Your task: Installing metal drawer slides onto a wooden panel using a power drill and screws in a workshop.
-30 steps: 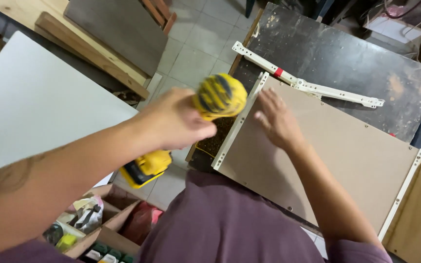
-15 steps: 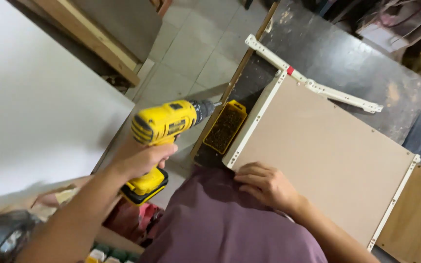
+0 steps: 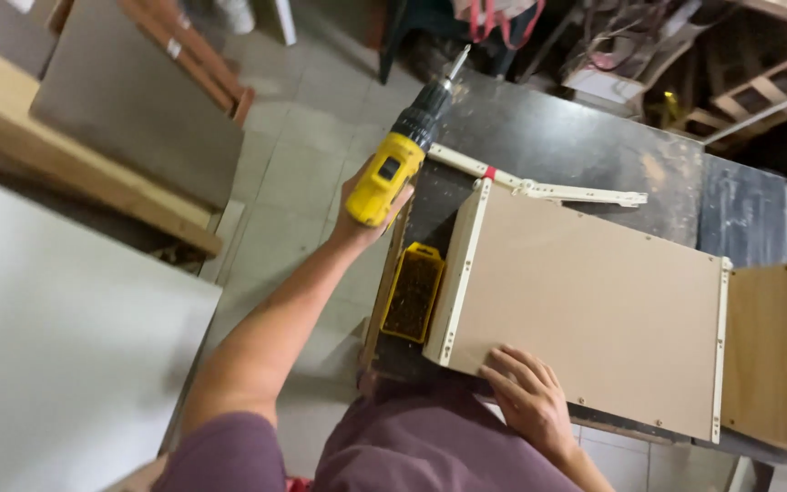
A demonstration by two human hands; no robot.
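Observation:
My left hand grips a yellow and black cordless drill, raised above the left end of the dark workbench with its bit pointing up and away. My right hand lies flat on the near edge of a brown hardboard drawer bottom, framed by pale wooden sides with screw holes. A white metal drawer slide lies on the bench just beyond the drawer's far edge. A yellow box of screws sits beside the drawer's left side.
A second pale wooden box stands at the drawer's right. A large white panel fills the near left, with wood planks and a grey board behind it on the tiled floor. Clutter lies past the bench.
The left hand has lifted the drill forward and up, from beside my body to above the bench's left end. The right hand has slid right along the drawer's near edge.

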